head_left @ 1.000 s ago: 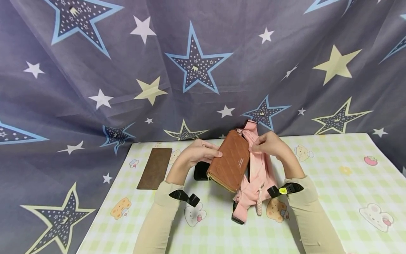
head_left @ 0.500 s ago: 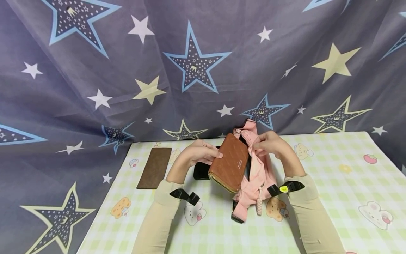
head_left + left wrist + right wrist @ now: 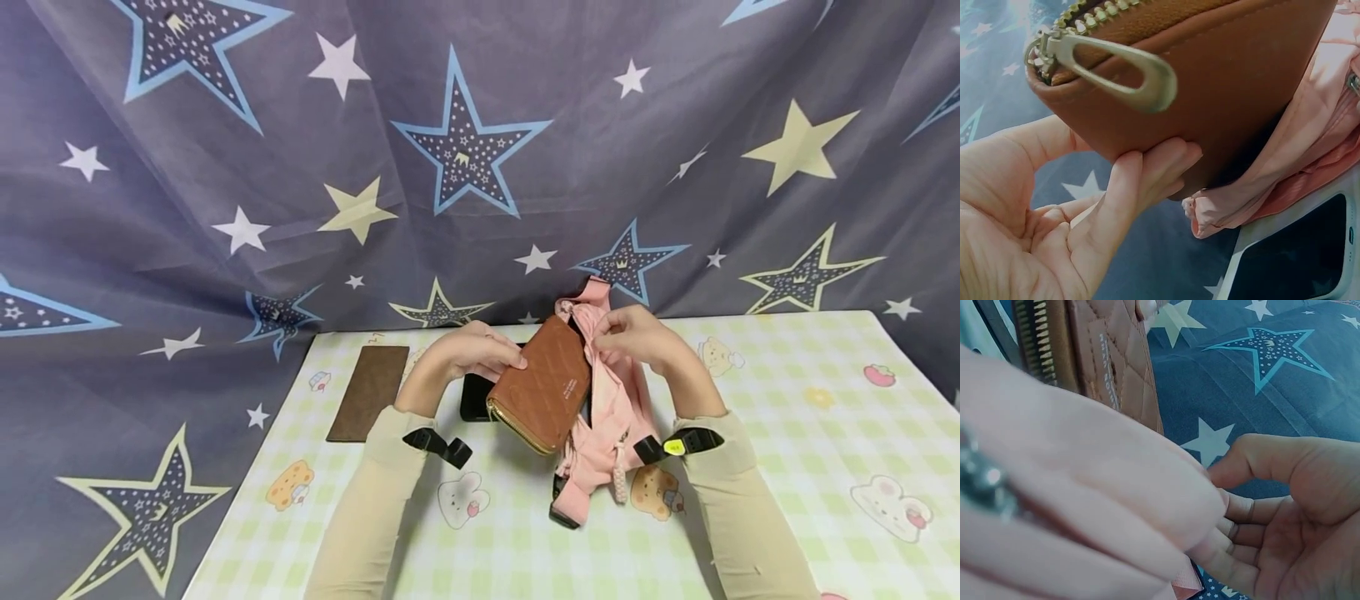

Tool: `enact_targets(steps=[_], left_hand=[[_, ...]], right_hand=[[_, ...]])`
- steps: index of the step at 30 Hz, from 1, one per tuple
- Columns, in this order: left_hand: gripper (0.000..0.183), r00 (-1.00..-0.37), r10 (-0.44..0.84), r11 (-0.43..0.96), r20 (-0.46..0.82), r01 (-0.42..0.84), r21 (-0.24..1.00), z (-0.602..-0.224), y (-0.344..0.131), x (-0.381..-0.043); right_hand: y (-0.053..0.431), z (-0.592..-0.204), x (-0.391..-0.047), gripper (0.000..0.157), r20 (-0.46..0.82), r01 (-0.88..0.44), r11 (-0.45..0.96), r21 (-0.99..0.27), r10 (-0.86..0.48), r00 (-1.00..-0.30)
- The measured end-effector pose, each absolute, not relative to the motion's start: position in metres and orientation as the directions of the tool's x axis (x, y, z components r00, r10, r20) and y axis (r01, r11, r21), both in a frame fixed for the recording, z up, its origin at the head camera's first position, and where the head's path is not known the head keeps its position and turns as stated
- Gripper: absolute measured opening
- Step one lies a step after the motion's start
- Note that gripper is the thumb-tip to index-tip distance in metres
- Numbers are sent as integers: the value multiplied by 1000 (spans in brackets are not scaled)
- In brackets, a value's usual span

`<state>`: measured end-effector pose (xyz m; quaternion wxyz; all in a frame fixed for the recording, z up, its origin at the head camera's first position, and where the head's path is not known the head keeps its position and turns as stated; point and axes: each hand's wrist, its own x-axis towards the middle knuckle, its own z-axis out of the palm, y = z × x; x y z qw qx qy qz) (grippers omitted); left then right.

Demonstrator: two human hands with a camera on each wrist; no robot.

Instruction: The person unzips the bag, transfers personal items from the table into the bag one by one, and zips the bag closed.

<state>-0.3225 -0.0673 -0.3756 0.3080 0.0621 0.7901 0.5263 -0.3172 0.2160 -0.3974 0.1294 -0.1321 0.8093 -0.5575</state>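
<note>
My left hand (image 3: 486, 352) pinches a brown quilted zip wallet (image 3: 543, 385) by its left edge, thumb on the front. In the left wrist view the fingers (image 3: 1160, 165) lie against the wallet's smooth brown side, below a gold zip pull (image 3: 1119, 72). The wallet's right side sits at the opening of a pink fabric bag (image 3: 617, 417), partly hidden by the bag's edge. My right hand (image 3: 636, 335) pinches that edge near the top; in the right wrist view its thumb and fingers (image 3: 1235, 469) meet on pink cloth.
A dark phone (image 3: 1300, 250) lies on the table behind my left hand, left of the wallet. Farther left lies a flat dark brown rectangular piece (image 3: 367, 393). A star-patterned curtain (image 3: 480, 167) hangs right behind the checked table (image 3: 780, 467).
My right hand has shifted slightly from beside the wallet's edge onto the bag's edge, drawing the pink cloth up. The wallet has tilted a little, still in my left hand.
</note>
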Motion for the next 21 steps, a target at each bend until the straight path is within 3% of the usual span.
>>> enact_targets(steps=[13,21], left_hand=[[21,-747,468,498,-473,-219,839,-387,-47,-330],[53,-684,519,558,-513,-183,809,-396,-57,-323]], right_hand=[[211,-396,-315,13,-10,-146,347,-926,-409,-912],[212,-396,-316,15,-51,-92,354,-931,-376,-925]])
